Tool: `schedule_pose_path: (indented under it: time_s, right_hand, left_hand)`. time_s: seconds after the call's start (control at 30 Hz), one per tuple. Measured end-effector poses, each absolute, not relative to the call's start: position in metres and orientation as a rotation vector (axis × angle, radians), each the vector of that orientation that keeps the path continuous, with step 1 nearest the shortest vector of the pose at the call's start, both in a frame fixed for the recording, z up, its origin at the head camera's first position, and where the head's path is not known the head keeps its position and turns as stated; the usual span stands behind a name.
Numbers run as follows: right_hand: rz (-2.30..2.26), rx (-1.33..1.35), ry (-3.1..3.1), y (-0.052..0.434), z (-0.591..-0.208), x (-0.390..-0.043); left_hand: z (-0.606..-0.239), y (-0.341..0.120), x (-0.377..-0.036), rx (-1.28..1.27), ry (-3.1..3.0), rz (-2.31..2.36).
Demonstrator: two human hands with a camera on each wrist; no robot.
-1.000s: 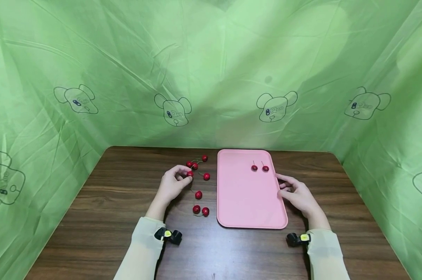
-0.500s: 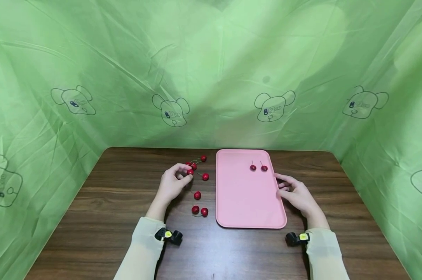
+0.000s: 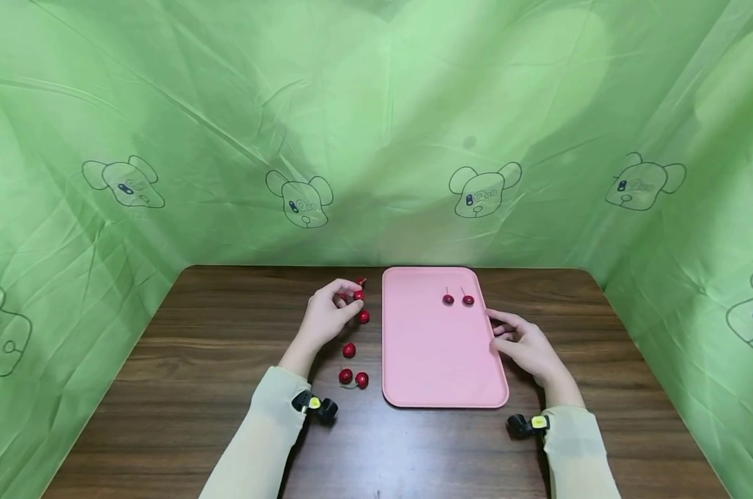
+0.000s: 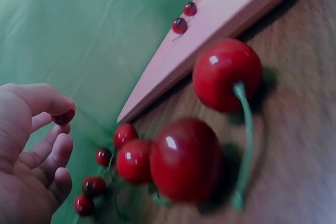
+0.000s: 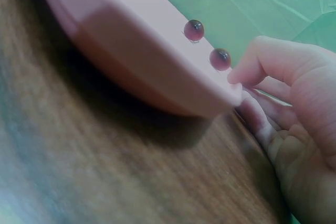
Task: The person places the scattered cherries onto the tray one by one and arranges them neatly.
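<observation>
My left hand (image 3: 325,317) pinches a red cherry (image 3: 359,296) between thumb and fingertip, left of the pink tray (image 3: 439,357). In the left wrist view the held cherry (image 4: 65,117) is raised, partly covered by the fingers. Beneath and behind that hand, more cherries are partly hidden. One cherry (image 3: 364,317) lies just below the thumb; another (image 3: 349,350) and a pair (image 3: 354,378) sit nearer me. At the tray's right edge my right hand (image 3: 529,352) grips the rim with thumb and fingers. Two stemmed cherries (image 3: 468,300) rest on the tray's far right part.
The dark wooden table (image 3: 208,374) carries everything. Green cloth (image 3: 376,138) printed with bear heads hangs behind and along both sides. Each sleeve wears a small black wrist camera (image 3: 520,426).
My left hand has moved right and slightly away from me with the pinched cherry, over the far cherries. The right hand stays at the tray's edge.
</observation>
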State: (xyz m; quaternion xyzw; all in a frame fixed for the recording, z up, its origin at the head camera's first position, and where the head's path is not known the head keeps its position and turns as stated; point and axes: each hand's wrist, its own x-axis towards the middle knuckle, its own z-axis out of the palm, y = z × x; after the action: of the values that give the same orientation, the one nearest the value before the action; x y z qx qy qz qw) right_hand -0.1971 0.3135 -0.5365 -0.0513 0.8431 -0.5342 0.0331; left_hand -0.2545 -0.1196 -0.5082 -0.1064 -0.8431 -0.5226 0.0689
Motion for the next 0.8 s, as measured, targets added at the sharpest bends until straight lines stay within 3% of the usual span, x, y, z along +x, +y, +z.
schedule_pose_path:
  time_s: [0.37, 0.8]
  right_hand:
    - [-1.625, -0.154, 2.614, 0.315, -0.537, -0.197]
    - [-1.598, -0.168, 2.627, 0.315, -0.539, -0.198]
  left_hand:
    - [-0.497, -0.084, -0.283, -0.449, -2.652, -1.448]
    - [-0.495, -0.037, -0.293, -0.452, -2.752, -1.526]
